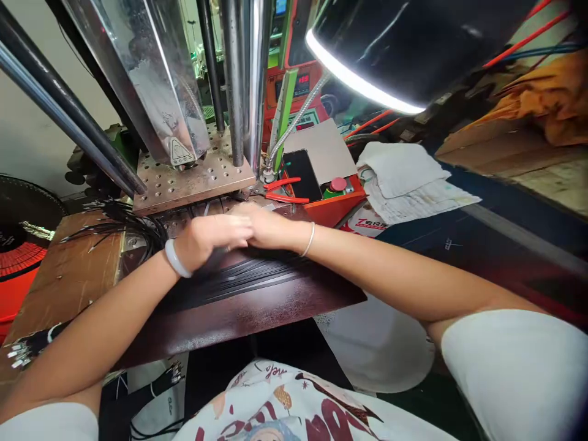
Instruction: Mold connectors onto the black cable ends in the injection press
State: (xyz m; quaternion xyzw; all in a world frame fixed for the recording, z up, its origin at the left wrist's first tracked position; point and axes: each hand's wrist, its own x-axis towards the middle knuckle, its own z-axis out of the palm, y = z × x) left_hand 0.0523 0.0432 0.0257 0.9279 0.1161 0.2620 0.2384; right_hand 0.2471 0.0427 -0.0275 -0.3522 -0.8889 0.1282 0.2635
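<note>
My left hand (214, 237), with a pale bangle at the wrist, is slightly blurred. Its fingers are curled together and point right, overlapping the fingers of my right hand (261, 225). What the left fingers hold, if anything, is hidden. A thin bracelet circles my right wrist, and that hand's fingers are mostly out of sight behind the left. Both hands meet just above a row of long black cables (248, 272) on the dark red tabletop (275, 309). Right behind them stands the machine's drilled metal plate (197, 184).
Red-handled pliers (287, 198) and a black phone (302, 174) lie behind my right hand, near a red push button (339, 184). A lamp (367, 55) hangs above. Bundled black cables (138, 226) lie left; white cloths (404, 177) lie right. Metal columns (234, 79) rise behind.
</note>
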